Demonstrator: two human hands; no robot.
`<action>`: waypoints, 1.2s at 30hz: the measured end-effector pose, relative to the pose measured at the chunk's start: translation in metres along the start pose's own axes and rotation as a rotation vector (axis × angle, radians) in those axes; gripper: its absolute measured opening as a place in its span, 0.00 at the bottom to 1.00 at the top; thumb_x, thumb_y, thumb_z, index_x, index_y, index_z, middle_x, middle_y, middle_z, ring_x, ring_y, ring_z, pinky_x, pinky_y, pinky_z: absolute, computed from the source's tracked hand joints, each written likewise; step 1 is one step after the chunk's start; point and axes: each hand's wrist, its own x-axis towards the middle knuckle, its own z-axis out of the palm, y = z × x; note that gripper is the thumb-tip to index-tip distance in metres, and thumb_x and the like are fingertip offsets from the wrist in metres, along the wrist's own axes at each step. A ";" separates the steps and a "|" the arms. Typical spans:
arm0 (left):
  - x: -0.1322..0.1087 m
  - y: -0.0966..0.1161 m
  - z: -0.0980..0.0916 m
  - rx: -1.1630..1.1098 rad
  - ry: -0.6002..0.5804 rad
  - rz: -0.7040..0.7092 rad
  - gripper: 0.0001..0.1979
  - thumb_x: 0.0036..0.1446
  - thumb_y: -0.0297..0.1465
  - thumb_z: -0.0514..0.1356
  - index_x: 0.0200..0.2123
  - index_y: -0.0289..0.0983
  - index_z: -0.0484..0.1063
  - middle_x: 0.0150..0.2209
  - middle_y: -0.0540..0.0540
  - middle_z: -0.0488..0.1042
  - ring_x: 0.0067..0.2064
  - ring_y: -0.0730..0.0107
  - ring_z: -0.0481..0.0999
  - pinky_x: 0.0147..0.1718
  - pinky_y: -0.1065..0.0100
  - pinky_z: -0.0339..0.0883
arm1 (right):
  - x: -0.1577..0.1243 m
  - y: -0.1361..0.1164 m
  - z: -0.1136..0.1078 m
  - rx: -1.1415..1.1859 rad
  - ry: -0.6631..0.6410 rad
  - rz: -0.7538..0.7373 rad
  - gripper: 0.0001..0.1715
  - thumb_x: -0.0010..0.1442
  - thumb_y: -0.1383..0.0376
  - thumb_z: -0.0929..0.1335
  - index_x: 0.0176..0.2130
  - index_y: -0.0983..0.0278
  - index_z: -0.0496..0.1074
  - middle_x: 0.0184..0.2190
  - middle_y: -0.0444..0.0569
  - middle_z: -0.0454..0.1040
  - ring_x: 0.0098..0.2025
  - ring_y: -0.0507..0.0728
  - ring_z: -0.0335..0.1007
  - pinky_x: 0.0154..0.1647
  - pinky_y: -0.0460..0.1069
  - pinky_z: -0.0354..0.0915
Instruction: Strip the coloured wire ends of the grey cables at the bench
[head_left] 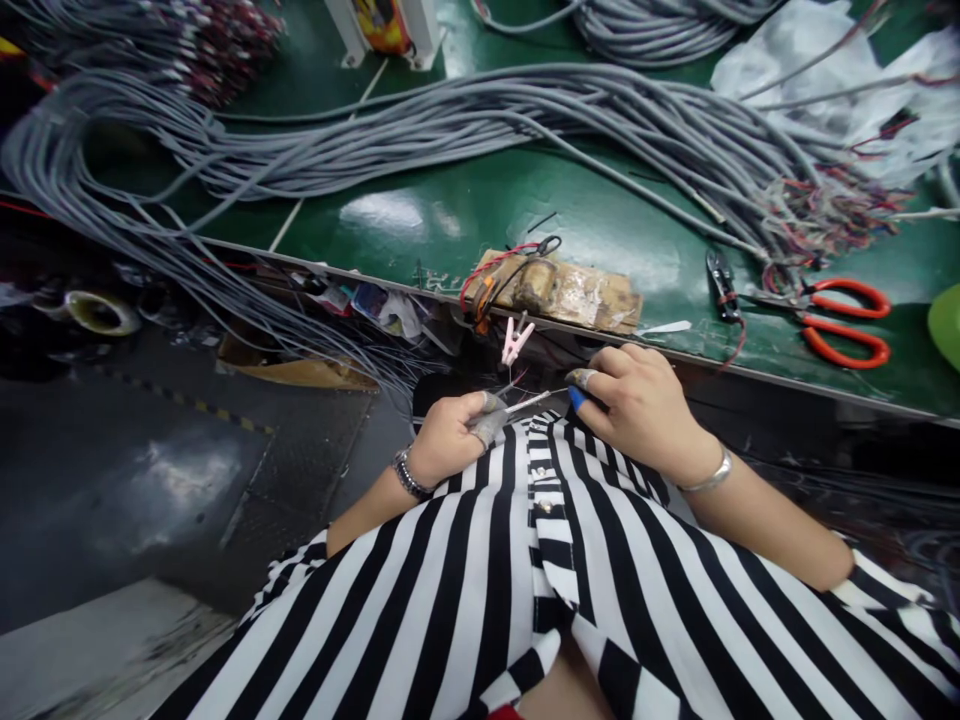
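Between its taped thumb and finger, my left hand (448,437) pinches the end of a thin grey cable (529,402) in front of my striped shirt. My right hand (641,408), with finger covers and one blue fingertip, is closed on a fine wire (559,391) running from that cable end. What exactly lies between the right fingertips is too small to make out fully. Just above the hands, a pale pink clothespin (517,342) hangs at the table edge. Behind it, a worn wooden block (596,298) with red and black wires sits on the edge.
A long bundle of grey cables (420,140) crosses the green table (435,225) and droops over its left edge. Their stripped colored ends (825,215) lie at right, near orange-handled scissors (847,322) and a black hand tool (721,285). Plastic bags (810,60) lie behind.
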 end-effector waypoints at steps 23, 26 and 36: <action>0.005 0.009 -0.005 -0.253 -0.108 0.033 0.13 0.58 0.34 0.59 0.43 0.34 0.77 0.39 0.45 0.79 0.41 0.68 0.78 0.43 0.72 0.71 | -0.004 0.000 0.027 0.721 -0.007 -0.026 0.08 0.62 0.68 0.62 0.33 0.64 0.69 0.31 0.50 0.68 0.33 0.55 0.64 0.35 0.49 0.61; 0.005 0.010 -0.005 -0.219 -0.094 0.048 0.13 0.58 0.33 0.58 0.44 0.35 0.77 0.40 0.45 0.80 0.42 0.68 0.78 0.42 0.73 0.71 | -0.004 0.001 0.027 0.559 -0.024 0.028 0.07 0.61 0.67 0.62 0.32 0.64 0.68 0.29 0.50 0.69 0.32 0.55 0.64 0.33 0.49 0.59; 0.004 0.010 0.006 -0.167 0.079 -0.008 0.09 0.55 0.29 0.59 0.38 0.34 0.76 0.33 0.48 0.79 0.33 0.73 0.77 0.35 0.75 0.70 | -0.010 0.004 0.017 0.287 0.116 -0.273 0.09 0.59 0.69 0.61 0.32 0.65 0.70 0.25 0.49 0.67 0.28 0.55 0.59 0.31 0.49 0.55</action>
